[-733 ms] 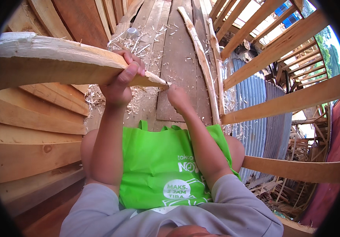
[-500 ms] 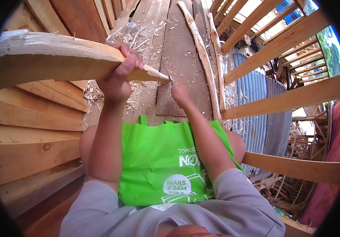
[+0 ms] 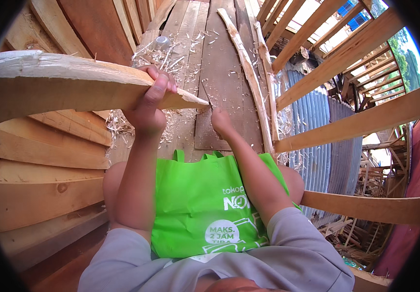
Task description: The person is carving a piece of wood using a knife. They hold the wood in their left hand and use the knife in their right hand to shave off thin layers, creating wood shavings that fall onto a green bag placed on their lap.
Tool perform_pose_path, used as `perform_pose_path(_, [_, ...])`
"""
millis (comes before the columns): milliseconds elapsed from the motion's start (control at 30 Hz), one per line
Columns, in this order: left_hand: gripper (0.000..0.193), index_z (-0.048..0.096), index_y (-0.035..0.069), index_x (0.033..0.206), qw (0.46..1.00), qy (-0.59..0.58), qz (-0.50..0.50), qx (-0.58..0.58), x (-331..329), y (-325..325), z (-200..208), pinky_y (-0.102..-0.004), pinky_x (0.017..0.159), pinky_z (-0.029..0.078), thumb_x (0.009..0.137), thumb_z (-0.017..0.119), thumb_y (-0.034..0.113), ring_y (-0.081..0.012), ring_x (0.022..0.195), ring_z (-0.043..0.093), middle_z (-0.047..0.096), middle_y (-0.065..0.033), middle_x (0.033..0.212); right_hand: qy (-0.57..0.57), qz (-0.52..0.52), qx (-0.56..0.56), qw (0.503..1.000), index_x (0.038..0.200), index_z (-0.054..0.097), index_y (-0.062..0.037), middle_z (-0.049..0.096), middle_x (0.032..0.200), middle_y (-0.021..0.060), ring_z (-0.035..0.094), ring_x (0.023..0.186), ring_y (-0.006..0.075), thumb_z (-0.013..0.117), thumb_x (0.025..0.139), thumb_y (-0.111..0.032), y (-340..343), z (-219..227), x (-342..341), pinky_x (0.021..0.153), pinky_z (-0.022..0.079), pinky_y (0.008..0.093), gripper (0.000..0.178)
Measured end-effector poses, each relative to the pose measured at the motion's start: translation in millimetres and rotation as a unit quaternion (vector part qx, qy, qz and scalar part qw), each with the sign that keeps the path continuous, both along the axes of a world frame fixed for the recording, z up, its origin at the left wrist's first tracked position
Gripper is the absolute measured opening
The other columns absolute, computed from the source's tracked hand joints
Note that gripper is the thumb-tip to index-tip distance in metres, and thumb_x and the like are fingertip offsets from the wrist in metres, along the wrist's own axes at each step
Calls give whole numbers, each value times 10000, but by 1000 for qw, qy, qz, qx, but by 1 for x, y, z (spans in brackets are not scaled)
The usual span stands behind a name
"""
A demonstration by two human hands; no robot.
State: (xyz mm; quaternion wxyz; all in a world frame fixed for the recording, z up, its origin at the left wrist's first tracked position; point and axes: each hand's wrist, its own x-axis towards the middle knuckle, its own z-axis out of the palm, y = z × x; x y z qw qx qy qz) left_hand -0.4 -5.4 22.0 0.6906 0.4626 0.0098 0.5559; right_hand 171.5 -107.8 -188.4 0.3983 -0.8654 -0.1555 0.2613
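A long pale wooden plank [image 3: 68, 82], rough along its upper edge, runs in from the left and tapers to a cut point near the middle. My left hand [image 3: 149, 95] is closed round it a little short of that tip. In my right hand [image 3: 221, 121] is a knife [image 3: 206, 91], its thin dark blade rising past the tip of the plank; the handle is hidden in my closed fingers. Whether blade and wood touch, I cannot tell. A green cloth bag [image 3: 195, 204] with white print covers my lap.
Curled wood shavings [image 3: 171, 61] litter the plank floor [image 3: 219, 68] around a small clear cup [image 3: 162, 43]. Two stripped poles [image 3: 246, 63] lie to the right. Board walls [image 3: 44, 160] close in on the left; wooden rails [image 3: 356, 119] and corrugated metal sheets [image 3: 312, 126] stand at right.
The knife blade now points more upright beside the tip. My view has shifted slightly, so the bag and plank sit a little lower. Both grips are unchanged.
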Motion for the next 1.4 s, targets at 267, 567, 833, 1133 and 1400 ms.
perform_pose_path(267, [111,500,21,902,981,20,179,-67,11,-2,5,-314,637,471,864,604,32,-146,627,517,520,-52,718,-37,87,53,994,922,605,146,613,880,371,620,848,501,272,951,-366,32,90,-57,791,454,536,612])
perform_pose_path(567, [125,495,8,883,979,3,194,-64,14,1,7,-293,584,495,856,617,6,-149,592,566,560,-75,708,53,54,-23,997,931,623,129,618,904,368,601,952,515,274,940,-358,23,72,-36,872,450,528,600])
perform_pose_path(833, [110,503,22,867,984,-5,163,-68,16,-2,8,-297,615,494,851,609,-2,-148,625,559,553,-69,706,-55,22,36,998,828,587,151,601,822,353,605,804,488,323,930,-362,17,18,-10,785,465,518,586])
perform_pose_path(1133, [112,498,25,883,985,-9,155,-71,7,4,-1,-316,625,497,854,604,3,-146,638,539,536,-60,728,-29,89,-12,996,977,624,127,595,1018,373,584,1019,498,310,933,-332,31,93,-50,910,448,498,559])
perform_pose_path(1400, [96,499,26,861,989,0,137,-47,11,-1,6,-307,622,487,863,596,19,-148,638,541,532,-60,706,-31,52,-37,998,964,613,147,585,969,403,583,967,537,284,925,-320,10,38,-17,902,443,517,573])
